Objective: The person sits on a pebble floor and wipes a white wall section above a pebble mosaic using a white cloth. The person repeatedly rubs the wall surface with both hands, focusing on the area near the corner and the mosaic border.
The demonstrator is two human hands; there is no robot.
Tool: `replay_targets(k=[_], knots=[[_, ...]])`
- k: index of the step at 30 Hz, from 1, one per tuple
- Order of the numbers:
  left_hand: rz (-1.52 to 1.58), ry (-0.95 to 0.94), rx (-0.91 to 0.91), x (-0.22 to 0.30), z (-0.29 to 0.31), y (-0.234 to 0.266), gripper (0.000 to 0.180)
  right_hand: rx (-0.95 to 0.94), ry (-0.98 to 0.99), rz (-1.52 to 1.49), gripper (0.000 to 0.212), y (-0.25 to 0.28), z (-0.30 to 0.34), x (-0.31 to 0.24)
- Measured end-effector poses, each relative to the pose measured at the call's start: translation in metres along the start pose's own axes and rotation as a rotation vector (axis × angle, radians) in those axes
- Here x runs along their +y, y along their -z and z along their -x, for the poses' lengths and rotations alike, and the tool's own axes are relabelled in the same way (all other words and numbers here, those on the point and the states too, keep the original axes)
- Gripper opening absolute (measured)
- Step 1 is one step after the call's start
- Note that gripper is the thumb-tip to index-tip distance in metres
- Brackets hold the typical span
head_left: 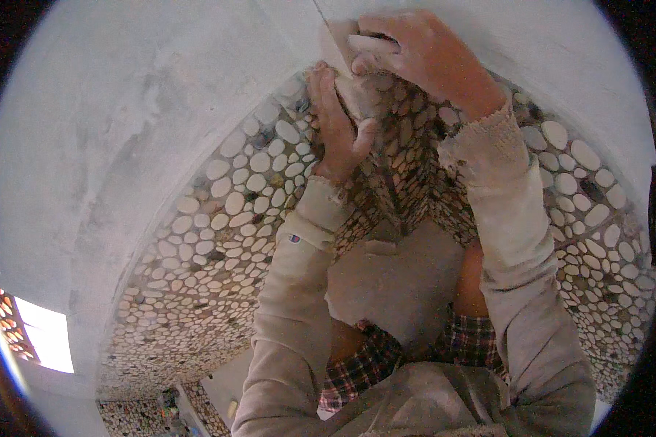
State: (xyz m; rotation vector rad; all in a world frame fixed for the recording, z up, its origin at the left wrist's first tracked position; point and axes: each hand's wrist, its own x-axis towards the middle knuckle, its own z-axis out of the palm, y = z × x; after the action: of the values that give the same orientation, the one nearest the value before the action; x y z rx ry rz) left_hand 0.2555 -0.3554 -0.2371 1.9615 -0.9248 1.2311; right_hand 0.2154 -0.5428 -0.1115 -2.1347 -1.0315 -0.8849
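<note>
On the left wall: pebble facing [233, 204] is already in up to a curved edge, smooth pale plaster [146, 95] above it, a bit smudgy.
Left hand [335, 135]: flat-ish, fingers straight and together, thumb out, up against a pale piece [359, 93] in the corner. Can't tell exactly what that is.
Right hand [441, 62]: fingers curled, pinching a white bar [373, 46] just above the pale piece.
Right wall: pebble facing [590, 182] here too, looks done.
What's left: I'd guess just the corner spot by the hands; fingers hide most of it.
Edges and room: pebbled sides squeeze in tight at the corner; more open space over the grey slab [393, 291] between the forearms.
</note>
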Motion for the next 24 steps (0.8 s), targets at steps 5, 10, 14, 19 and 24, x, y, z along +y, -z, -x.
replay_targets(k=[5,10,14,19,24], knots=[[-0.027,0.436,-0.197,0.053,-0.023,0.007,0.090,0.393,0.091,0.160,0.026,-0.021,0.012,0.037],[-0.031,0.430,-0.197,0.048,-0.022,0.007,0.090,0.337,0.497,0.322,0.024,-0.023,0.003,0.048],[0.021,-0.108,0.056,-0.013,0.008,-0.006,0.091,0.173,0.093,0.123,0.025,-0.010,-0.004,0.014],[0.129,-0.055,0.074,-0.002,0.007,-0.013,0.091,0.311,0.102,0.137,0.028,-0.008,-0.002,0.024],[0.035,-0.065,0.034,-0.006,0.012,-0.010,0.092,0.237,0.000,0.047,0.032,-0.006,0.002,0.009]])
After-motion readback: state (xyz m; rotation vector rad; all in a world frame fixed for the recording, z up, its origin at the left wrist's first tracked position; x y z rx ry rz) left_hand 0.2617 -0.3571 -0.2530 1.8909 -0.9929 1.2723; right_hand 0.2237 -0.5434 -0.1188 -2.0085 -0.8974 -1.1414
